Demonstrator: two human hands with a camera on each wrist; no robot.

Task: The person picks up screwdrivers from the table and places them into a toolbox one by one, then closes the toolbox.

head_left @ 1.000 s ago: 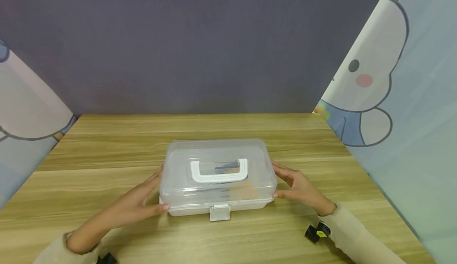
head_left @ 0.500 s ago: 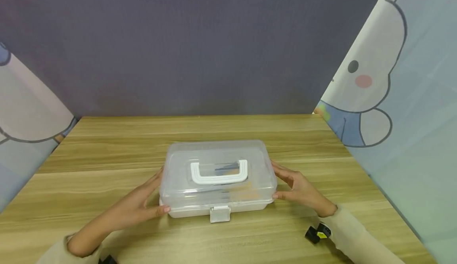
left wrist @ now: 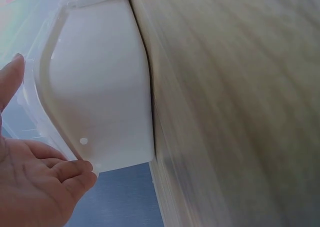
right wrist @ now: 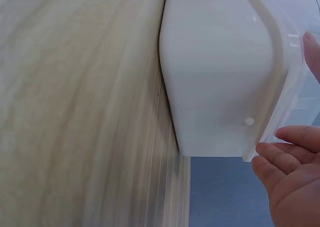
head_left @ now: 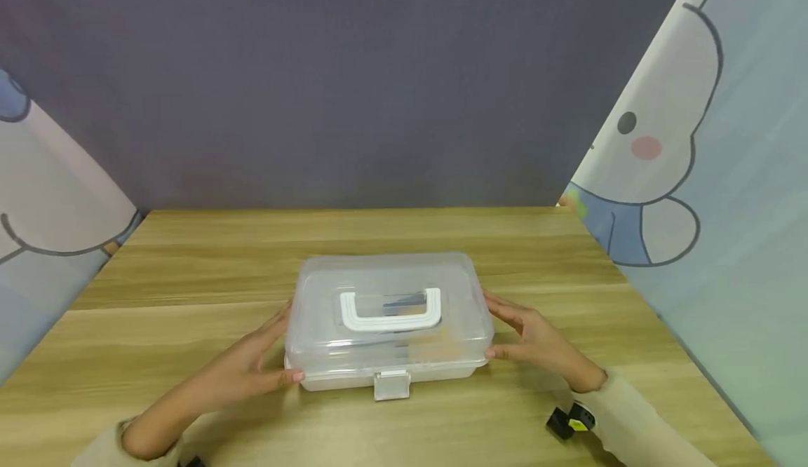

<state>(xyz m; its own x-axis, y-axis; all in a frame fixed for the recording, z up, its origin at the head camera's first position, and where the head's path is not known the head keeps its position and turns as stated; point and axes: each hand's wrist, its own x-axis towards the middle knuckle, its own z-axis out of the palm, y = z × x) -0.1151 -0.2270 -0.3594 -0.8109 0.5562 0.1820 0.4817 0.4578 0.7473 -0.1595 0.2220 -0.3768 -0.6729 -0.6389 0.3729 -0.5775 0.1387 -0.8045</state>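
Observation:
A plastic storage box [head_left: 385, 271] with a see-through lid and a white base [head_left: 341, 383] rests on the wooden table. Its white carry handle [head_left: 391, 323] stands on the lid, and a clear latch [head_left: 392, 386] juts out at the front. Blurred dark and orange contents show through the lid. My left hand [head_left: 236, 372] holds the box's left end, thumb at the front corner and fingers along the side. At the right end my right hand [head_left: 536, 344] grips it the same way. Both wrist views show fingertips at the lid's rim, left fingers [left wrist: 75, 174] and right fingers [right wrist: 275, 159].
The wooden table [head_left: 404, 432] runs back to a dark grey panel [head_left: 353, 88]. Cartoon-printed sheets hang at the right [head_left: 745, 242] and at the left [head_left: 57, 193]. A small black device [head_left: 571, 421] sits at the right sleeve [head_left: 631, 418].
Box and hands appear slightly lower in the head view, along with the table and backdrop. Both hands keep the same hold on the box.

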